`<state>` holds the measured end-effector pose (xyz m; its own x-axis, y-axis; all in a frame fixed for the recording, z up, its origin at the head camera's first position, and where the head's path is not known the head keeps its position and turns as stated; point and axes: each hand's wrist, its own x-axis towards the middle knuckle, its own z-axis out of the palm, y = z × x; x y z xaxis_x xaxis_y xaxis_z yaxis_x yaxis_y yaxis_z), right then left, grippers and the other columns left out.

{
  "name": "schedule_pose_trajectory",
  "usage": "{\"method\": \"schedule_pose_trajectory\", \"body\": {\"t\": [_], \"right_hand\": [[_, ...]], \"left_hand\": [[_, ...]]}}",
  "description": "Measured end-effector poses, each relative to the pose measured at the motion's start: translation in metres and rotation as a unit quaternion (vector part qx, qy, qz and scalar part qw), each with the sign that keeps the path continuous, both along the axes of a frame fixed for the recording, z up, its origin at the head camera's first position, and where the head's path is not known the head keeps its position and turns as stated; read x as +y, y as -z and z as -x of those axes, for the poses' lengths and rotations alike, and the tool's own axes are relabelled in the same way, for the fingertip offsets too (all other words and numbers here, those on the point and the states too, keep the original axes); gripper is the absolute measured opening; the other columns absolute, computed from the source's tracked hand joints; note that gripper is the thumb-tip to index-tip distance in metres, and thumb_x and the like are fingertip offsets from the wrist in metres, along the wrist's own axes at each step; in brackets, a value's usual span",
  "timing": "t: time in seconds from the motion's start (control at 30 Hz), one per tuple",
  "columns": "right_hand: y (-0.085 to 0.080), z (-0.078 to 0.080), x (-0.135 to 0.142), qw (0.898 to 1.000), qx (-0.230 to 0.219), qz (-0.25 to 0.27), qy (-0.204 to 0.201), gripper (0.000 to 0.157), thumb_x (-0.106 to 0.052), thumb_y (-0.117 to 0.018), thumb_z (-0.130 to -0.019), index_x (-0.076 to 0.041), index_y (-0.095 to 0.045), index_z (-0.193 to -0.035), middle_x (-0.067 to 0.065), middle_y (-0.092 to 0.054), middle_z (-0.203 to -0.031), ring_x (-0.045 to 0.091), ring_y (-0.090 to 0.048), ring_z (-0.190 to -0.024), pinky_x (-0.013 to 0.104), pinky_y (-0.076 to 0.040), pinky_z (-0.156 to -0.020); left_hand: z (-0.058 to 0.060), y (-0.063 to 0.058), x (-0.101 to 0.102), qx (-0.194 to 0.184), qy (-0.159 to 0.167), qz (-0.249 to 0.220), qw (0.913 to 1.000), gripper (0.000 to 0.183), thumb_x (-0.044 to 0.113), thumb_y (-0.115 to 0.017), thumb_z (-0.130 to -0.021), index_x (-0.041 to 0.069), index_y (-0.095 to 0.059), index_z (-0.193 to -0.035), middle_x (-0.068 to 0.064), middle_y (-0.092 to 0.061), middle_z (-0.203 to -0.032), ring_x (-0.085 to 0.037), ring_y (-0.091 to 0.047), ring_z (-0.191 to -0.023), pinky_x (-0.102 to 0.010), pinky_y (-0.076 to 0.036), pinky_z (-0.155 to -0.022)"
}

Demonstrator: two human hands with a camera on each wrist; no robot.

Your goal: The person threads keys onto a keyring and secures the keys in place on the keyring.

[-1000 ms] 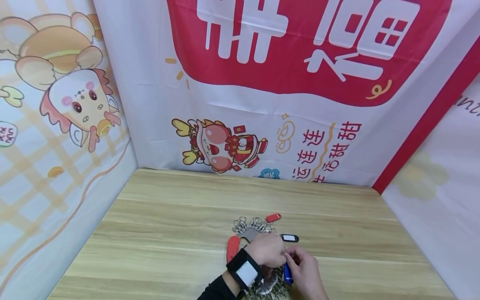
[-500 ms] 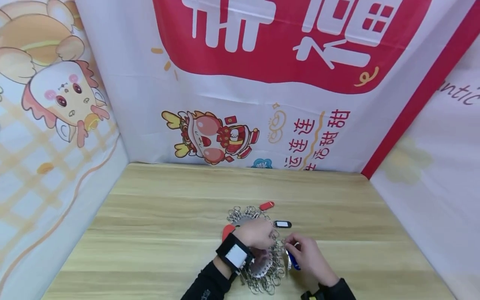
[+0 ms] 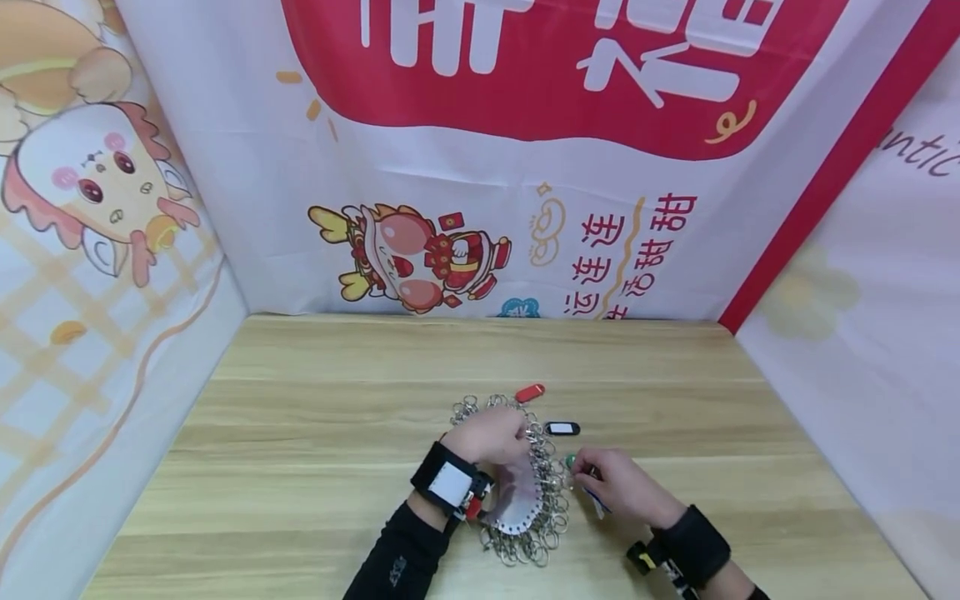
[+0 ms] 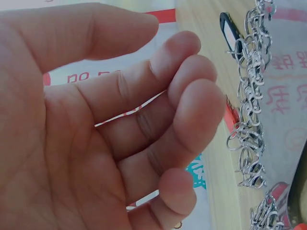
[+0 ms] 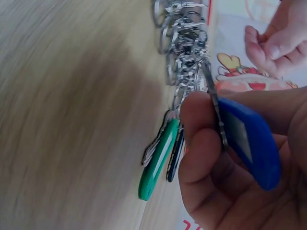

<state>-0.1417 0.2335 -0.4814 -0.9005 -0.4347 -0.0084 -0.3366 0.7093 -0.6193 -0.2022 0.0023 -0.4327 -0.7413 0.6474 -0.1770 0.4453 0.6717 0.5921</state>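
My right hand (image 3: 618,482) pinches a thin metal key (image 5: 216,108) with a blue key tag (image 5: 261,153) attached, just right of a shiny curved plate (image 3: 517,504). Small metal rings (image 3: 553,500) line the plate's edge. Over the plate's left part hovers my left hand (image 3: 489,435), holding nothing; the left wrist view shows its fingers (image 4: 199,115) loosely bent, with the thumb apart from them. A green key tag (image 5: 158,160) sits by the rings, close to the right fingertips, with a silver key beside it.
A black key tag with a white label (image 3: 562,428) lies right of the plate, and a red key tag (image 3: 530,392) lies behind it. All rest on a wooden table (image 3: 337,417). A printed cloth (image 3: 412,150) stands behind the table.
My right hand has drawn away from the left to the right, keeping the blue tag. The left hand has risen off the rings. The head view has shifted, showing more of the plate.
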Motion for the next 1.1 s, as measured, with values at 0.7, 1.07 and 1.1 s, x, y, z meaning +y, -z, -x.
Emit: {"method": "schedule_pose_trajectory", "body": {"t": [0.7, 1.07, 1.1], "right_hand": [[0.024, -0.019, -0.007, 0.996, 0.002, -0.074, -0.057, 0.012, -0.007, -0.069, -0.083, -0.019, -0.067, -0.086, -0.013, -0.059, -0.085, 0.005, -0.058, -0.081, 0.029, -0.050, -0.071], [0.018, -0.023, 0.009, 0.986, 0.103, -0.123, 0.035, 0.017, -0.013, -0.073, -0.079, -0.011, -0.067, -0.095, -0.002, -0.062, -0.091, 0.014, -0.059, -0.084, 0.034, -0.050, -0.073], [0.016, -0.021, 0.013, 0.985, 0.103, -0.125, 0.051, 0.019, -0.014, -0.073, -0.079, -0.009, -0.067, -0.096, 0.000, -0.062, -0.093, 0.016, -0.060, -0.086, 0.035, -0.050, -0.074]], "left_hand": [[-0.027, 0.011, -0.024, 0.064, 0.042, 0.053, 0.9956, 0.022, 0.014, -0.058, -0.089, 0.012, -0.063, -0.067, 0.007, -0.040, -0.054, -0.006, -0.037, -0.042, -0.021, -0.034, -0.043], [-0.034, 0.028, -0.072, 0.175, 0.018, 0.047, 0.9832, 0.025, 0.021, -0.058, -0.090, 0.016, -0.051, -0.067, 0.006, -0.045, -0.061, -0.008, -0.045, -0.054, -0.025, -0.040, -0.051], [-0.033, 0.029, -0.078, 0.193, -0.002, 0.060, 0.9794, 0.023, 0.024, -0.058, -0.091, 0.012, -0.056, -0.071, 0.003, -0.049, -0.066, -0.012, -0.049, -0.059, -0.028, -0.042, -0.056]]}}
